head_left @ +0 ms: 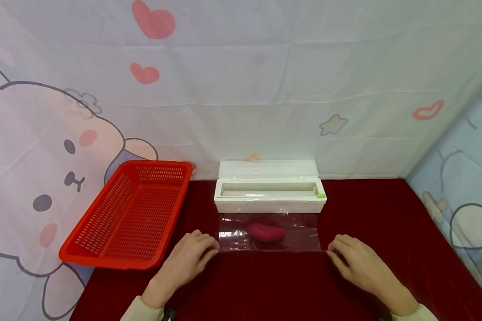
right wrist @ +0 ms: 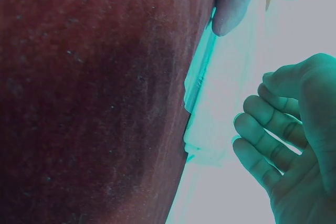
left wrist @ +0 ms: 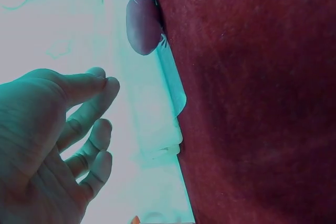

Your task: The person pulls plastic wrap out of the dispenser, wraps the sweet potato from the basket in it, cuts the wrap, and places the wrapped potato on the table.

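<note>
A sheet of clear plastic wrap [head_left: 301, 234] runs from a white wrap dispenser [head_left: 270, 206] toward me over the dark red cloth. A purplish-red sweet potato [head_left: 266, 232] lies within the sheet's outline, around its middle. At the near left corner, my left hand [head_left: 189, 256] pinches the wrap's edge between thumb and index finger. The right hand [head_left: 357, 261] pinches the near right corner the same way. The front edge runs straight between both sets of fingertips. In the left wrist view the thumb meets the index fingertip, the other fingers loosely bent.
A red plastic basket [head_left: 122, 263] with slotted sides stands on the left, close to my left forearm. The dispenser's clear lid [head_left: 268, 168] is raised at the back, and a green slider [head_left: 320, 195] sits at its right front. A printed curtain [head_left: 241, 89] hangs behind.
</note>
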A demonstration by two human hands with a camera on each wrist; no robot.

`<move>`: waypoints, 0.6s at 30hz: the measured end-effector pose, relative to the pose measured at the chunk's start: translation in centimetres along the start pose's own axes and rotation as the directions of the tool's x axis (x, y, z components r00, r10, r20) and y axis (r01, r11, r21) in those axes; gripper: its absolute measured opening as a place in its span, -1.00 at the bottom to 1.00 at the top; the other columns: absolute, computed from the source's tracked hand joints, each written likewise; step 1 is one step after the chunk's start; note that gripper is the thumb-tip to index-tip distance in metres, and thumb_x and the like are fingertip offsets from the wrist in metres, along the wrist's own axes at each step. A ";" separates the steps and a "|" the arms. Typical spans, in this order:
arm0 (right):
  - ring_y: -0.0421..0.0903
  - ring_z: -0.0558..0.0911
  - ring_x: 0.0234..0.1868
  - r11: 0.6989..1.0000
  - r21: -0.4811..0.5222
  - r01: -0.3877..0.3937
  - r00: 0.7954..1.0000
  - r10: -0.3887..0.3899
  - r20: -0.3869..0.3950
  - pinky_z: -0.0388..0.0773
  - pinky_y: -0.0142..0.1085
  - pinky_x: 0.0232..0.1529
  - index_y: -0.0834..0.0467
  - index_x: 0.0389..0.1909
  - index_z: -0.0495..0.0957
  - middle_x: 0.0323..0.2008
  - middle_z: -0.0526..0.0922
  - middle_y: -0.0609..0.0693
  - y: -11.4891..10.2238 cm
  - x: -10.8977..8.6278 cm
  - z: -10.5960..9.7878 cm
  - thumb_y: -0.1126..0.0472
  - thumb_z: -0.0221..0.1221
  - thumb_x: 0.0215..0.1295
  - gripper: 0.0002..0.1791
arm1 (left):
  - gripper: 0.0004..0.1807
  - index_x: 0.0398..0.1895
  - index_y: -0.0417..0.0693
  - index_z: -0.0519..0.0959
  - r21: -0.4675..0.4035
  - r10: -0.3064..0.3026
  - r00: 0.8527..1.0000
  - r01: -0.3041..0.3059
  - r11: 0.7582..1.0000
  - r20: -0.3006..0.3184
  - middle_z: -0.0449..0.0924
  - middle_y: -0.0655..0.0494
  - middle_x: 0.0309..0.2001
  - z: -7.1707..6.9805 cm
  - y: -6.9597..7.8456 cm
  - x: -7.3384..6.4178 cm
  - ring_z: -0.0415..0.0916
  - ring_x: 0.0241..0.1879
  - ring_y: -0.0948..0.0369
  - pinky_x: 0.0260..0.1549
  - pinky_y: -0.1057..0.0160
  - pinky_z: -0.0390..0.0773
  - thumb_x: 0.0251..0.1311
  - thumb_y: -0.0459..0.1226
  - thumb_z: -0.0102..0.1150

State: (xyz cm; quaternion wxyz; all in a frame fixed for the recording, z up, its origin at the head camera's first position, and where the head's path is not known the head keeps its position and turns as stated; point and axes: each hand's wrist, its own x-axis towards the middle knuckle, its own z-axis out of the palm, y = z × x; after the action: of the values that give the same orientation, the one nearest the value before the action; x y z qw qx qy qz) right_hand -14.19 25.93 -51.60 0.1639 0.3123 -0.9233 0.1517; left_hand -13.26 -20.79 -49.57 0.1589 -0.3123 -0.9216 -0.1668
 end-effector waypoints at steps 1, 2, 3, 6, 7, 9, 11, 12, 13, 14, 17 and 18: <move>-0.38 0.51 -0.30 1.000 0.000 0.009 1.000 -0.009 -0.011 0.64 -0.35 -0.27 -0.03 -0.29 0.67 -0.32 0.58 -0.31 0.1 0.0 0.0 0.27 0.51 0.19 -0.79 | -0.91 -0.26 0.13 0.73 -0.001 -0.001 1.000 0.001 1.000 -0.003 0.74 0.37 -0.29 0.0 0.0 0.1 0.48 -0.30 0.34 -0.32 0.35 0.46 0.29 -0.27 0.47; -0.38 0.51 -0.30 1.000 0.000 0.013 1.000 -0.013 -0.018 0.64 -0.35 -0.28 -0.03 -0.29 0.67 -0.32 0.58 -0.31 0.1 0.1 -0.1 0.27 0.52 0.19 -0.78 | -0.92 -0.25 0.12 0.74 0.000 -0.002 1.000 0.002 1.000 0.000 0.74 0.37 -0.29 -0.1 -0.1 0.2 0.48 -0.29 0.33 -0.31 0.34 0.47 0.30 -0.27 0.46; -0.38 0.52 -0.30 1.000 -0.001 0.020 1.000 -0.020 -0.024 0.64 -0.35 -0.28 -0.02 -0.29 0.67 -0.32 0.59 -0.30 0.2 0.1 -0.1 0.28 0.52 0.18 -0.78 | -0.92 -0.25 0.12 0.74 -0.001 -0.002 1.000 0.002 1.000 0.001 0.74 0.36 -0.29 -0.2 -0.1 0.3 0.49 -0.29 0.33 -0.31 0.34 0.49 0.31 -0.27 0.46; -0.37 0.53 -0.31 0.999 0.005 0.041 0.998 -0.041 -0.039 0.64 -0.35 -0.29 0.00 -0.28 0.68 -0.32 0.60 -0.29 0.4 0.3 -0.2 0.29 0.53 0.15 -0.77 | -0.93 -0.25 0.11 0.74 -0.007 0.004 1.000 -0.004 1.000 -0.004 0.75 0.34 -0.28 -0.3 -0.2 0.6 0.50 -0.28 0.32 -0.29 0.32 0.51 0.32 -0.29 0.46; -0.36 0.54 -0.31 0.999 0.005 0.050 0.998 -0.050 -0.045 0.64 -0.34 -0.30 0.01 -0.28 0.68 -0.32 0.60 -0.28 0.4 0.3 -0.2 0.30 0.54 0.14 -0.77 | -0.93 -0.24 0.10 0.74 -0.008 0.007 1.000 -0.007 1.000 -0.005 0.75 0.33 -0.27 -0.4 -0.2 0.7 0.51 -0.27 0.31 -0.29 0.32 0.52 0.32 -0.29 0.45; -0.35 0.55 -0.31 0.998 0.005 0.062 0.997 -0.061 -0.053 0.65 -0.34 -0.30 0.02 -0.28 0.69 -0.32 0.62 -0.26 0.5 0.4 -0.2 0.30 0.54 0.13 -0.77 | -0.93 -0.25 0.08 0.74 -0.014 0.015 1.000 -0.015 1.000 -0.012 0.75 0.32 -0.28 -0.4 -0.2 0.9 0.52 -0.27 0.31 -0.28 0.31 0.53 0.32 -0.29 0.45; -0.34 0.55 -0.31 0.998 0.005 0.067 0.996 -0.067 -0.060 0.65 -0.33 -0.30 0.02 -0.28 0.70 -0.32 0.62 -0.26 0.6 0.5 -0.3 0.30 0.54 0.12 -0.77 | -0.96 -0.25 0.06 0.74 -0.015 0.020 1.000 -0.020 1.000 -0.014 0.75 0.30 -0.27 -0.4 -0.2 1.0 0.53 -0.26 0.31 -0.27 0.30 0.54 0.33 -0.29 0.44; -0.34 0.55 -0.31 0.998 0.005 0.069 0.996 -0.069 -0.062 0.65 -0.33 -0.30 0.02 -0.28 0.70 -0.32 0.62 -0.26 0.6 0.6 -0.3 0.30 0.54 0.12 -0.77 | -0.96 -0.25 0.06 0.75 -0.016 0.021 1.000 -0.021 1.000 -0.013 0.76 0.30 -0.27 -0.5 -0.2 1.1 0.53 -0.26 0.31 -0.27 0.30 0.55 0.34 -0.29 0.44; -0.34 0.55 -0.31 0.998 0.005 0.069 0.996 -0.069 -0.062 0.65 -0.33 -0.30 0.02 -0.28 0.70 -0.32 0.62 -0.26 0.6 0.6 -0.3 0.31 0.54 0.12 -0.76 | -0.96 -0.24 0.06 0.75 -0.016 0.020 1.000 -0.020 1.000 -0.011 0.76 0.30 -0.27 -0.5 -0.2 1.1 0.54 -0.26 0.31 -0.26 0.30 0.55 0.35 -0.29 0.43; -0.34 0.55 -0.31 0.998 0.004 0.068 0.996 -0.068 -0.062 0.65 -0.33 -0.30 0.02 -0.27 0.70 -0.32 0.62 -0.26 0.7 0.7 -0.4 0.31 0.54 0.11 -0.76 | -0.96 -0.24 0.06 0.75 -0.016 0.019 1.000 -0.020 1.000 -0.009 0.76 0.30 -0.27 -0.6 -0.2 1.2 0.53 -0.26 0.31 -0.26 0.30 0.55 0.36 -0.29 0.42; -0.34 0.54 -0.32 0.998 0.002 0.070 0.996 -0.070 -0.060 0.65 -0.32 -0.30 0.03 -0.27 0.70 -0.33 0.62 -0.25 0.7 0.8 -0.5 0.31 0.54 0.11 -0.76 | -0.95 -0.24 0.08 0.75 -0.007 0.014 1.000 -0.014 1.000 0.003 0.75 0.30 -0.27 -0.8 -0.2 1.3 0.53 -0.26 0.31 -0.27 0.29 0.55 0.34 -0.30 0.43; -0.34 0.54 -0.32 0.997 0.000 0.074 0.996 -0.074 -0.059 0.65 -0.33 -0.30 0.03 -0.27 0.70 -0.33 0.62 -0.25 0.8 0.9 -0.6 0.32 0.54 0.10 -0.76 | -0.92 -0.24 0.09 0.75 -0.007 0.011 1.000 -0.011 1.000 0.004 0.75 0.30 -0.27 -0.9 -0.2 1.3 0.52 -0.26 0.31 -0.27 0.29 0.56 0.32 -0.31 0.45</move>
State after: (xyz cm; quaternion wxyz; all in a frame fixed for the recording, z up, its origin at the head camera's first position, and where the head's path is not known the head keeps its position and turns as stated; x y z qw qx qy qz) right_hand -15.21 26.27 -50.88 0.1964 0.3417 -0.9057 0.1558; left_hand -14.18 -20.57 -48.32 0.1566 -0.3184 -0.9196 -0.1686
